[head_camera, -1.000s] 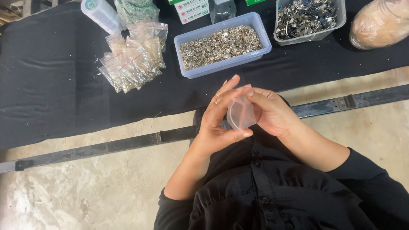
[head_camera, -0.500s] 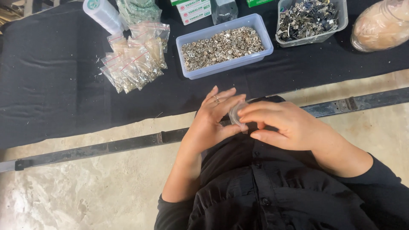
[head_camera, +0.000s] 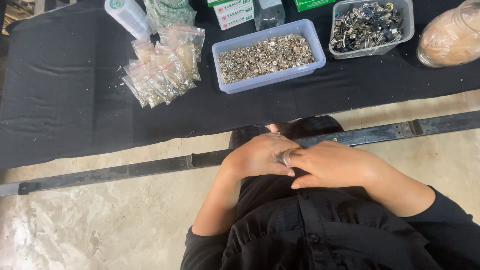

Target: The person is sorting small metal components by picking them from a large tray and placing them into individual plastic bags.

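Left hand (head_camera: 260, 157) and right hand (head_camera: 332, 164), pressed together over the lap, both closed on a small clear bag (head_camera: 286, 158), mostly hidden between the fingers, seemingly to keep its contents in. Ahead: black cloth (head_camera: 60, 95) carrying filled bags (head_camera: 162, 70), tray (head_camera: 267, 55) of metal rings, tub (head_camera: 372, 27) of clasps, jar (head_camera: 450, 37); concrete floor (head_camera: 100, 220) below.

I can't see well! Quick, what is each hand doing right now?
Left hand: curled shut, grip on a small clear thing mostly hidden between the hands.
Right hand: fingers closed on the same small clear thing.
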